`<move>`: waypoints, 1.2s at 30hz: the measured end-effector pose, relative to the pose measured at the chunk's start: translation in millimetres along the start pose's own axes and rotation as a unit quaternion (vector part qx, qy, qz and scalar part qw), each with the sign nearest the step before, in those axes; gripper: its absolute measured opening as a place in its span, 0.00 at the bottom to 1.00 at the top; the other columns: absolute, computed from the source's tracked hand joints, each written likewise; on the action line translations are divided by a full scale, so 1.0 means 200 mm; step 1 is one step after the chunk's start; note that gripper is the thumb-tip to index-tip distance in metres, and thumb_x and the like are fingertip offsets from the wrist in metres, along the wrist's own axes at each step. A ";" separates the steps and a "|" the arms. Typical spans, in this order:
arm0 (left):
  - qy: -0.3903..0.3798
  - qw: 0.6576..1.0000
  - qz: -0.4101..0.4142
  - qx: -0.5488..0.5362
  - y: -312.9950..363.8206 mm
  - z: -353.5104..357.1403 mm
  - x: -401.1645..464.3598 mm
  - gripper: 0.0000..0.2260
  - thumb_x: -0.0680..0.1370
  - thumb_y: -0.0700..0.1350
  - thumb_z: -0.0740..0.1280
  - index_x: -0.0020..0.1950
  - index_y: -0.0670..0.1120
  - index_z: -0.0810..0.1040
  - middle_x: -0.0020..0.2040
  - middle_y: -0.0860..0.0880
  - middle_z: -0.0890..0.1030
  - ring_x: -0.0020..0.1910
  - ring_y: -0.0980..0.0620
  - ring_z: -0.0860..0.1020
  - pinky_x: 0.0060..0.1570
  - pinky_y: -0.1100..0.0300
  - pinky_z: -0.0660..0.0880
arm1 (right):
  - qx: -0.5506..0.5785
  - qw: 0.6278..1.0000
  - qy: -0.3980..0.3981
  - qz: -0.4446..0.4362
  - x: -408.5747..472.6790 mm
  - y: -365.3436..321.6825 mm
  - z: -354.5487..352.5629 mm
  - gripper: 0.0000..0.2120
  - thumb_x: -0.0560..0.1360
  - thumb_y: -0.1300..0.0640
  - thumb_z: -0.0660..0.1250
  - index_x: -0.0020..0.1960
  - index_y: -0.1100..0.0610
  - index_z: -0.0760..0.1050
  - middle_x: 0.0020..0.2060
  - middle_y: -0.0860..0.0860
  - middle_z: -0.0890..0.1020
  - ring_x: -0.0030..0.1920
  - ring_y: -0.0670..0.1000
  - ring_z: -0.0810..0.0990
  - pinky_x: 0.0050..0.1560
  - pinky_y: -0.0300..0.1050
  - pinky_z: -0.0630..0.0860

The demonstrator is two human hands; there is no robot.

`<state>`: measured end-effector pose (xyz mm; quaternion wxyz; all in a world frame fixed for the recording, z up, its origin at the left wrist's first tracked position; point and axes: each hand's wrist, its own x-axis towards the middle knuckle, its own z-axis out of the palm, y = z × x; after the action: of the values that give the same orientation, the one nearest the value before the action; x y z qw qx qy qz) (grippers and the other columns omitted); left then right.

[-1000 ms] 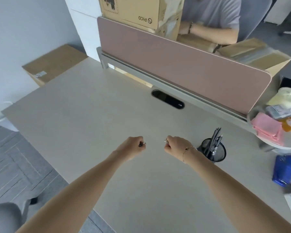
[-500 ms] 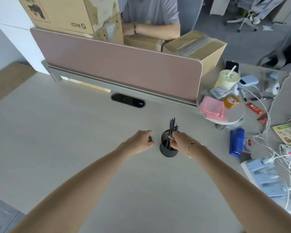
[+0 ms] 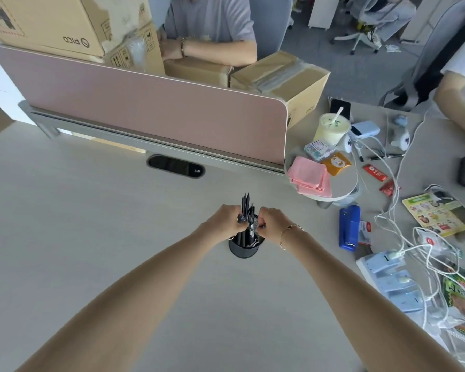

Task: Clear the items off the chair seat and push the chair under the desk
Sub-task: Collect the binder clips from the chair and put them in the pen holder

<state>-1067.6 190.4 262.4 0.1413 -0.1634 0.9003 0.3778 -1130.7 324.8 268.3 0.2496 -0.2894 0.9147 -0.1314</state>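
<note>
Both my hands are over a black mesh pen cup (image 3: 242, 250) that stands on the pale desk (image 3: 86, 237). My left hand (image 3: 225, 220) is closed on a small dark clip (image 3: 239, 218) at the cup's left rim. On the right rim my right hand (image 3: 273, 222) pinches another small clip, mostly hidden by the fingers. Black pens (image 3: 245, 205) stick up between the two hands. A clip (image 3: 255, 242) lies inside the cup. The chair is not in view.
A pink divider (image 3: 151, 103) runs along the desk's back, with cardboard boxes (image 3: 65, 25) and a seated person behind it. To the right are a blue stapler (image 3: 349, 226), a round white stand with pink cloths (image 3: 310, 178), a drink cup (image 3: 331, 129), white cables (image 3: 403, 237) and leaflets.
The view has swung right, bringing the cluttered right side into sight. Both hands have moved with their clips from the bare desk to the pen cup and close together over its rim.
</note>
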 end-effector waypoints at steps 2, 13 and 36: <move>0.015 1.000 -0.010 -0.007 0.00 0.01 0.02 0.10 0.75 0.45 0.68 0.48 0.39 0.77 0.40 0.42 0.79 0.34 0.47 0.76 0.31 0.59 0.71 | 0.014 1.000 0.003 -0.002 0.01 0.01 0.00 0.05 0.74 0.61 0.64 0.48 0.61 0.73 0.51 0.60 0.80 0.44 0.54 0.73 0.44 0.43 0.69; -0.008 1.000 -0.029 0.011 0.04 -0.01 0.05 0.11 0.69 0.48 0.73 0.37 0.44 0.74 0.33 0.48 0.77 0.33 0.48 0.77 0.32 0.57 0.74 | 0.072 0.997 -0.020 -0.010 -0.01 0.00 -0.06 0.18 0.69 0.59 0.71 0.58 0.59 0.74 0.57 0.57 0.78 0.59 0.55 0.75 0.57 0.44 0.71; 0.033 0.999 0.006 0.029 -0.05 -0.06 -0.08 0.13 0.74 0.30 0.61 0.54 0.37 0.79 0.52 0.40 0.83 0.51 0.44 0.81 0.51 0.58 0.76 | 0.138 0.990 -0.003 0.019 -0.05 -0.03 -0.02 0.16 0.76 0.66 0.56 0.58 0.59 0.77 0.59 0.55 0.80 0.60 0.53 0.77 0.59 0.42 0.73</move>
<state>-1050.3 179.1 270.4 0.1141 -0.1657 0.9160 0.3471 -1123.8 326.7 276.9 0.2927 -0.2355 0.8922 -0.2507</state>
